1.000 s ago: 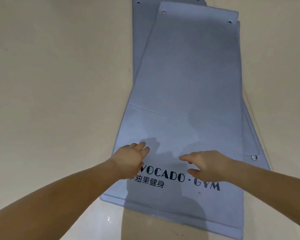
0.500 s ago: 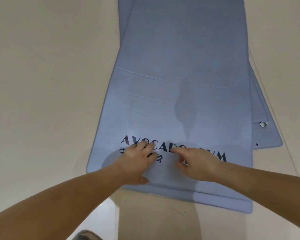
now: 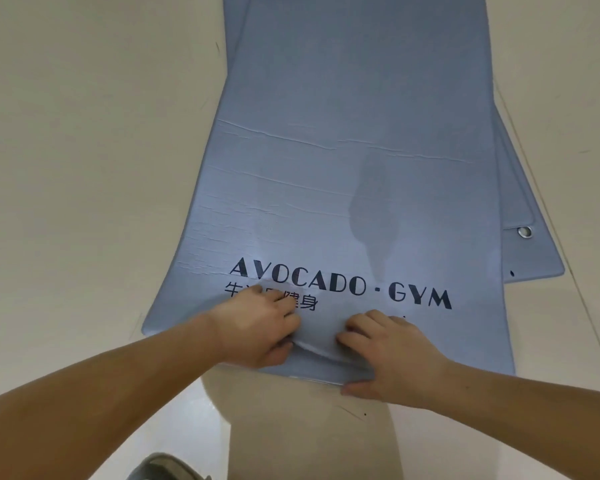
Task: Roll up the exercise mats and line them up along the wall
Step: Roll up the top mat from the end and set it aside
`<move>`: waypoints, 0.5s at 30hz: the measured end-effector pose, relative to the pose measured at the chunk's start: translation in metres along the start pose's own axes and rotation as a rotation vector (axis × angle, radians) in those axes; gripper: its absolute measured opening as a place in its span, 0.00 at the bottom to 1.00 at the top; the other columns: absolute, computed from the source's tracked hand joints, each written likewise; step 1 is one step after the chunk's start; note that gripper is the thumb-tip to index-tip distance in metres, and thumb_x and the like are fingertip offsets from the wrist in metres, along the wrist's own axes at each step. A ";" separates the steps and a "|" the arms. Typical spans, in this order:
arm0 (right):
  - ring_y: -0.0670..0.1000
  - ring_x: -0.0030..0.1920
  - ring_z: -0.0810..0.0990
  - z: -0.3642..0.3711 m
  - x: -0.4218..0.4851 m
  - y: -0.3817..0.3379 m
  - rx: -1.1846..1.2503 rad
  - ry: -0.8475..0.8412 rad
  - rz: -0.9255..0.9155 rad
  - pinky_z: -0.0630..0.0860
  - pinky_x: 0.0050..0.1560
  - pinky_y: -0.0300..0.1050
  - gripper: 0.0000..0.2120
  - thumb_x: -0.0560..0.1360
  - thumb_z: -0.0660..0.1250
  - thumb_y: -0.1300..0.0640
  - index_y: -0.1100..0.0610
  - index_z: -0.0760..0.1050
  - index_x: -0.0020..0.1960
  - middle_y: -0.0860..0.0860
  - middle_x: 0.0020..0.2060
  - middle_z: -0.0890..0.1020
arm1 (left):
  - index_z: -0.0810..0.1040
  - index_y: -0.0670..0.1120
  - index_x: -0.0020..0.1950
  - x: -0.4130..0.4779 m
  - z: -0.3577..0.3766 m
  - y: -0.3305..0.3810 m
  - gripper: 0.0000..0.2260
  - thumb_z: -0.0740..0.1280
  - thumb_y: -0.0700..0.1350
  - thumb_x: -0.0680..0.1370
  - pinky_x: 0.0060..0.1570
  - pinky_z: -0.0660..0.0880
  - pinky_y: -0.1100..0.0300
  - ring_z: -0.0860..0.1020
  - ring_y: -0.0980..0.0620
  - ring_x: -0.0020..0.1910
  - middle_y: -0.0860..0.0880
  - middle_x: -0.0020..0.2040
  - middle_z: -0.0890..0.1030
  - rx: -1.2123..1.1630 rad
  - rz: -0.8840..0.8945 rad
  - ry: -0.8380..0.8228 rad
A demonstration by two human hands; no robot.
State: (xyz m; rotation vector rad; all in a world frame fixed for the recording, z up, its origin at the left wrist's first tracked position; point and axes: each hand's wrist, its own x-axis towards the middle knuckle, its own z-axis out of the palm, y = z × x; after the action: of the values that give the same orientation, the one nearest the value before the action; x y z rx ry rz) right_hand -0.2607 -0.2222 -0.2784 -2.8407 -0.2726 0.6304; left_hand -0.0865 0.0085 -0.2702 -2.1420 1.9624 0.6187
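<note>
Both the left hand and right hand are curled round the near edge of the top mat.

Fig. — Sole view: head cam, worn by the person, faced fwd and steeply down at the floor. The wide-angle lens bowed the long edges of the top mat. The cam sat close to the work: both forearms filled the bottom corners, w/ left hand and right hand at lower centre, on the mat's near edge. The mat's far end ran out of frame at top — a shoe showed at the bottom edge, approx. below the lens.
</note>
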 end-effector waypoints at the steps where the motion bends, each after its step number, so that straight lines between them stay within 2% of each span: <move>1: 0.54 0.48 0.80 -0.002 -0.001 0.001 0.014 0.070 -0.020 0.81 0.42 0.51 0.24 0.71 0.63 0.33 0.48 0.78 0.58 0.47 0.52 0.79 | 0.77 0.46 0.47 -0.002 -0.007 -0.001 0.13 0.60 0.55 0.79 0.43 0.79 0.48 0.80 0.41 0.45 0.44 0.47 0.80 0.011 0.016 0.102; 3: 0.55 0.43 0.79 -0.013 -0.001 0.004 0.065 0.207 -0.032 0.80 0.35 0.51 0.14 0.73 0.65 0.44 0.50 0.78 0.55 0.48 0.46 0.79 | 0.78 0.46 0.44 -0.003 -0.021 -0.002 0.11 0.62 0.51 0.80 0.34 0.76 0.51 0.77 0.43 0.38 0.46 0.40 0.78 0.061 -0.008 0.239; 5: 0.55 0.40 0.78 -0.024 -0.003 0.008 0.045 0.309 -0.051 0.77 0.29 0.50 0.10 0.76 0.63 0.49 0.50 0.79 0.54 0.48 0.43 0.79 | 0.78 0.45 0.44 -0.005 -0.038 0.004 0.06 0.70 0.47 0.75 0.30 0.74 0.53 0.76 0.43 0.35 0.46 0.38 0.78 0.097 -0.050 0.235; 6: 0.54 0.40 0.78 -0.027 -0.005 0.009 0.012 0.333 -0.075 0.76 0.27 0.49 0.09 0.78 0.62 0.51 0.51 0.79 0.54 0.48 0.43 0.78 | 0.77 0.45 0.46 -0.008 -0.039 0.007 0.09 0.75 0.43 0.69 0.29 0.73 0.54 0.77 0.43 0.35 0.45 0.38 0.78 0.100 -0.075 0.158; 8: 0.55 0.41 0.78 -0.030 -0.011 0.009 -0.052 0.328 -0.103 0.74 0.24 0.49 0.08 0.80 0.64 0.54 0.51 0.79 0.57 0.49 0.43 0.78 | 0.78 0.46 0.49 -0.015 -0.036 0.012 0.19 0.77 0.37 0.62 0.28 0.70 0.57 0.79 0.44 0.34 0.47 0.40 0.79 0.063 -0.163 -0.004; 9: 0.55 0.41 0.78 -0.032 -0.014 0.008 -0.072 0.331 -0.106 0.73 0.23 0.49 0.08 0.79 0.67 0.56 0.52 0.79 0.58 0.49 0.43 0.79 | 0.78 0.48 0.50 -0.019 -0.038 0.013 0.19 0.78 0.38 0.62 0.27 0.69 0.58 0.79 0.45 0.33 0.49 0.40 0.79 0.028 -0.207 -0.008; 10: 0.55 0.40 0.79 -0.036 -0.017 0.010 -0.073 0.351 -0.102 0.74 0.23 0.49 0.09 0.78 0.68 0.57 0.52 0.80 0.58 0.49 0.43 0.79 | 0.79 0.49 0.52 -0.021 -0.045 0.016 0.15 0.77 0.42 0.68 0.29 0.72 0.57 0.80 0.45 0.35 0.50 0.41 0.80 -0.012 -0.244 -0.015; 11: 0.55 0.40 0.80 -0.043 -0.020 0.012 -0.047 0.360 -0.090 0.75 0.24 0.49 0.09 0.78 0.67 0.57 0.52 0.80 0.57 0.48 0.43 0.80 | 0.79 0.50 0.56 -0.020 -0.054 0.020 0.09 0.72 0.47 0.77 0.34 0.75 0.55 0.81 0.44 0.41 0.51 0.46 0.81 -0.061 -0.272 -0.006; 12: 0.55 0.40 0.80 -0.051 -0.024 0.015 -0.006 0.364 -0.087 0.76 0.27 0.49 0.09 0.79 0.64 0.56 0.52 0.81 0.56 0.48 0.42 0.81 | 0.77 0.51 0.60 -0.016 -0.062 0.024 0.08 0.64 0.50 0.83 0.41 0.76 0.53 0.82 0.43 0.47 0.50 0.51 0.82 -0.129 -0.312 -0.047; 13: 0.53 0.39 0.81 -0.062 -0.030 0.019 0.040 0.347 -0.092 0.77 0.29 0.48 0.11 0.80 0.61 0.54 0.52 0.81 0.55 0.47 0.42 0.81 | 0.77 0.51 0.63 -0.012 -0.072 0.028 0.10 0.59 0.52 0.86 0.44 0.73 0.52 0.81 0.42 0.51 0.50 0.55 0.82 -0.198 -0.315 -0.103; 15: 0.50 0.36 0.78 -0.085 -0.042 0.025 0.123 0.249 -0.072 0.74 0.32 0.44 0.12 0.81 0.58 0.51 0.49 0.80 0.53 0.44 0.39 0.81 | 0.77 0.51 0.63 -0.003 -0.097 0.037 0.11 0.59 0.53 0.87 0.44 0.68 0.54 0.80 0.42 0.53 0.48 0.55 0.83 -0.318 -0.275 -0.211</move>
State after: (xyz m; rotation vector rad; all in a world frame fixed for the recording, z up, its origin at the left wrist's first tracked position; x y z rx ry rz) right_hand -0.2583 -0.2703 -0.1931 -2.7389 -0.2803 0.2646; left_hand -0.1046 -0.0314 -0.1757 -2.3518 1.5089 1.1113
